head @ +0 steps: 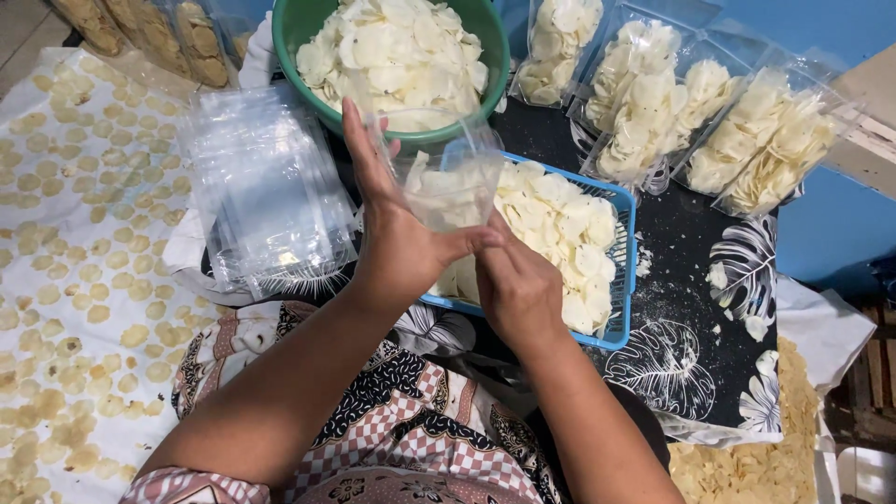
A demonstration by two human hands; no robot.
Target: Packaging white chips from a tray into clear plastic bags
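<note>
1. Left hand [397,238], centre of the frame: I see it raised, palm and fingers gripping the side of a clear plastic bag [446,182], thumb pressed across toward the other hand.
2. Right hand [515,285], just right of and below the left: fingers curled low at the bag's bottom edge; I cannot tell whether it pinches the bag or gathers chips beneath it.
3. The clear plastic bag: upright, mouth open, holding a small amount of pale chips, so I judge it partly filled.
4. Blue basket [623,271], directly behind the hands: rectangular, slotted walls, heaped with pale sliced chips; much is left to pack.
5. Green bowl [313,23], top centre: round, piled with the same white chips, apparently untouched stock.
6. Filled bags [691,117], upper right: several clear pouches, stuffed with pale chips, leaning in a row on the dark leaf-patterned cloth [709,308]. These count as done.
7. Stack of empty bags [266,187], left of centre: flat, transparent, unlabelled.
8. Bags of darker chips [159,33], upper left corner: clear, contents brownish.
9. White sheet [149,448], left edge: loose yellowish chips spread out flat.
10. No labels or signs visible on any package.
</note>
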